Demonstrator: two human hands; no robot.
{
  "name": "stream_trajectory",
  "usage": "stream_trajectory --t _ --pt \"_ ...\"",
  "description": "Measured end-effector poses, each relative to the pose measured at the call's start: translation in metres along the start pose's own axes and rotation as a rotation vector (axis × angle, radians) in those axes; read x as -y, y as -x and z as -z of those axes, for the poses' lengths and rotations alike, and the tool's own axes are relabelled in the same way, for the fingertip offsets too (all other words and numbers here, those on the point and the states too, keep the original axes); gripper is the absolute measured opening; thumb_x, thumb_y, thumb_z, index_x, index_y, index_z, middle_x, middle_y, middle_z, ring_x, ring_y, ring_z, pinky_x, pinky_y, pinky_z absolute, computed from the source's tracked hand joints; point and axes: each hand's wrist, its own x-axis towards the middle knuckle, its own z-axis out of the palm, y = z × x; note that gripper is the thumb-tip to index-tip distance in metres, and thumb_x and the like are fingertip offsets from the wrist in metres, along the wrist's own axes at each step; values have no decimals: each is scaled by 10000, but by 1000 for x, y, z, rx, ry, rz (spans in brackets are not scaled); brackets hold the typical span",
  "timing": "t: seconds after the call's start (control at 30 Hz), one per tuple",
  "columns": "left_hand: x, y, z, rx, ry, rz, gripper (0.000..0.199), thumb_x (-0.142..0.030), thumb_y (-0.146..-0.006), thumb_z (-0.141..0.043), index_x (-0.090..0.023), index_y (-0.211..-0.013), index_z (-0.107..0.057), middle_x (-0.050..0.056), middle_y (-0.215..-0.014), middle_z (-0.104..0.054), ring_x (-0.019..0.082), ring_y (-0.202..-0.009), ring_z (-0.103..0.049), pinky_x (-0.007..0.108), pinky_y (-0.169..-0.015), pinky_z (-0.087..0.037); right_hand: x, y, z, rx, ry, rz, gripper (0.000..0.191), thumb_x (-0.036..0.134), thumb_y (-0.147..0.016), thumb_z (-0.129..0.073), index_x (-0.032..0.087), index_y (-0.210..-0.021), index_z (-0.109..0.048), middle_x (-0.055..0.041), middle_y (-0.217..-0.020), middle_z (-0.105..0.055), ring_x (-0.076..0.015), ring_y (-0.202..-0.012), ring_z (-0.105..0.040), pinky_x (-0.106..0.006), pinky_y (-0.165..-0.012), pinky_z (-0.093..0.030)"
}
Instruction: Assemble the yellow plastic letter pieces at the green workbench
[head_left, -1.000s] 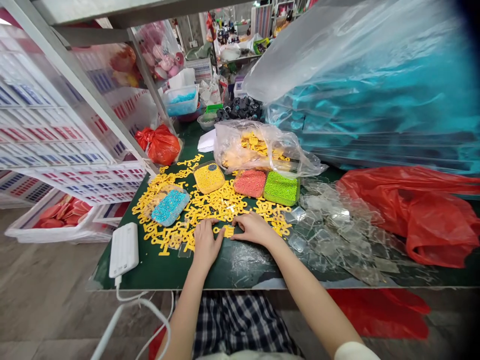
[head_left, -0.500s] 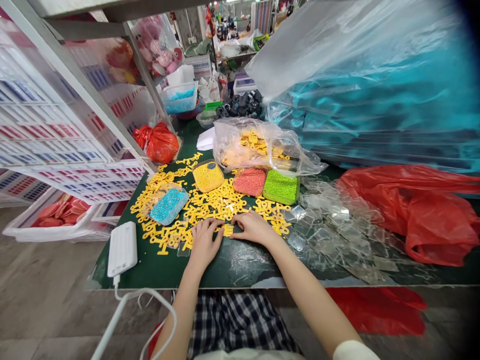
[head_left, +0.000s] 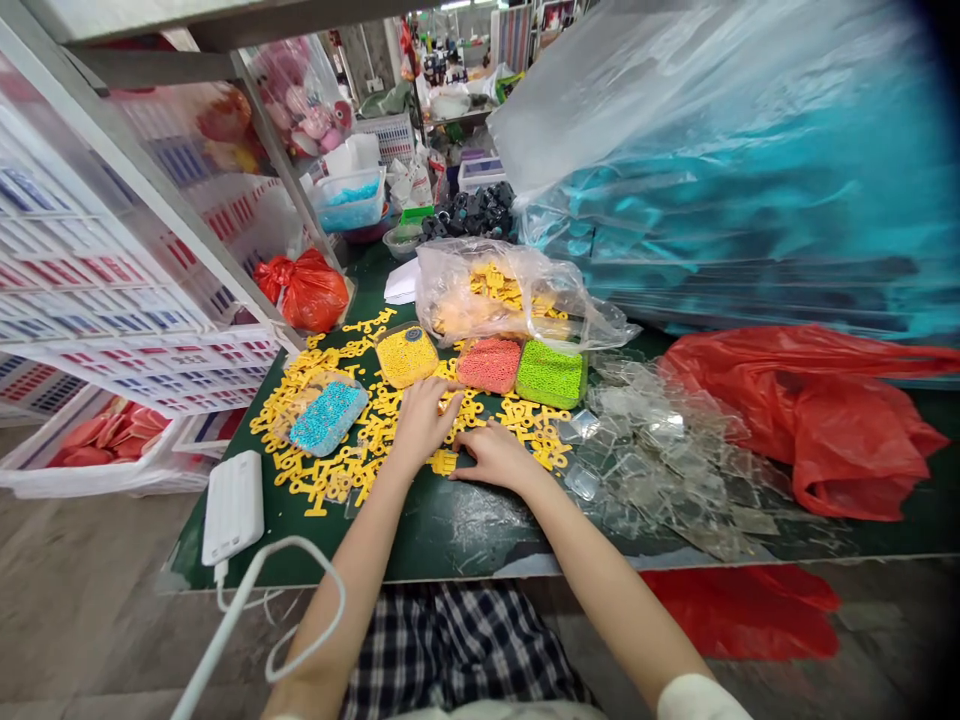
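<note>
My left hand (head_left: 426, 422) reaches forward over a spread of small yellow plastic pieces (head_left: 319, 485), fingers stretched out and thumb apart. Its fingertips are among the pieces just in front of the tub of yellow beads (head_left: 406, 357). My right hand (head_left: 495, 455) rests on the green table, fingers bent, with a gap between thumb and forefinger. Beside its thumb tip lies a yellow hand-shaped piece (head_left: 443, 462); whether they touch I cannot tell. Tubs of blue beads (head_left: 330, 417), red beads (head_left: 489, 365) and green beads (head_left: 553, 372) stand around the pieces.
Clear plastic squares (head_left: 667, 460) lie heaped to the right, beside a red bag (head_left: 847, 410). A clear bag of yellow pieces (head_left: 517, 295) lies behind the tubs. A white power bank (head_left: 233, 507) with a cable sits at the left edge, near white crates (head_left: 157, 370).
My left hand has moved forward, away from the yellow hand-shaped piece and over the loose pieces. My right hand stays near that piece. The whole view has shifted slightly.
</note>
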Motion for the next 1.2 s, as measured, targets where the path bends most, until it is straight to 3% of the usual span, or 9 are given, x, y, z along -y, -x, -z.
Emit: stream_trajectory --t 0.07,0.17,0.3,0.5,0.73,0.83,0.93,1.07,1.2 --pt "-3 -42 -2 75 -35 -36 271 -333 -965 -454 -206 -1097 -654 65 -1058 -703 230 -1011 -612 348 -919 -416 0 -1 1 -2 22 38 352 460 -787 -753 180 -986 -676 -74 -936 -726 -235 -922 -645 -321 -841 -346" --pt "-4 -96 -10 284 -193 -63 267 -298 -925 -487 -192 -1058 -692 79 -981 -731 242 -950 -640 330 -864 -431 -2 -3 2 4 44 99 367 479 -806 -731 174 -1001 -669 -80 -968 -729 -235 -943 -648 -320 -834 -346" --pt "-1 -137 -23 456 -268 -134 111 -262 -766 -644 -214 -785 -742 52 -814 -733 236 -836 -648 287 -743 -434 -3 -4 3 -8 75 112 383 517 -806 -716 176 -974 -668 -77 -931 -731 -238 -929 -650 -325 -818 -343" --pt "7 -153 -39 590 -337 -193 38 -268 -627 -721 -236 -619 -703 17 -666 -694 226 -776 -630 272 -700 -405 -5 -3 6 -75 84 87 472 620 -840 -613 162 -939 -673 -100 -918 -723 -252 -935 -635 -353 -850 -334" --pt "6 -149 -39 540 -312 -190 70 -291 -674 -753 -240 -635 -726 27 -700 -712 239 -815 -636 322 -810 -396 -7 -3 7 -62 87 81 420 573 -852 -626 168 -950 -676 -92 -921 -728 -245 -921 -640 -347 -839 -344" --pt "1 -141 -26 481 -277 -188 90 -330 -729 -735 -244 -723 -761 37 -759 -725 243 -851 -636 322 -819 -410 -7 -3 8 -64 67 79 442 578 -828 -655 166 -982 -685 -93 -930 -729 -249 -927 -642 -348 -849 -346" --pt "-3 -117 -6 387 -215 -187 166 -353 -826 -663 -240 -873 -775 52 -873 -733 235 -881 -631 312 -801 -430 -5 0 10 -52 58 81 441 561 -797 -700 166 -991 -703 -88 -926 -730 -245 -919 -640 -346 -861 -351" --pt "5 -45 15 103 48 -80 246 -397 -903 -592 -226 -924 -768 56 -895 -704 214 -853 -623 317 -783 -447 -2 5 14 -50 80 107 311 488 -836 -691 192 -914 -748 -74 -841 -720 -230 -890 -629 -360 -894 -348" --pt "24 34 12 37 91 79 212 -406 -890 -623 -257 -891 -773 35 -830 -687 213 -834 -610 339 -779 -436 2 6 12 -23 97 132 156 344 -881 -665 224 -909 -761 -60 -818 -713 -211 -857 -619 -344 -869 -356"
